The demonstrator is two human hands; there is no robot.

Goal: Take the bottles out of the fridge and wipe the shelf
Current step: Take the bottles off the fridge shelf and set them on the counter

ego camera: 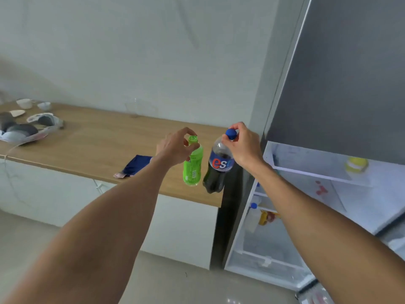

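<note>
My left hand (175, 148) grips the neck of a green bottle (192, 167) with a green cap, held over the right end of the wooden counter (98, 145). My right hand (243, 145) pinches the blue cap of a dark cola bottle (217, 170) with a blue label, right beside the green one at the counter's edge. Whether either bottle rests on the counter is unclear. To the right the fridge (328, 84) is open; its white shelf (311, 172) holds a yellow item (357, 165) at the back.
A dark blue cloth (135, 165) lies on the counter just left of my left forearm. Bowls, cups and a plastic bag with dishes (26, 126) crowd the counter's far left end. The fridge door shelves (260, 213) hold a small bottle and packets. Tiled floor lies below.
</note>
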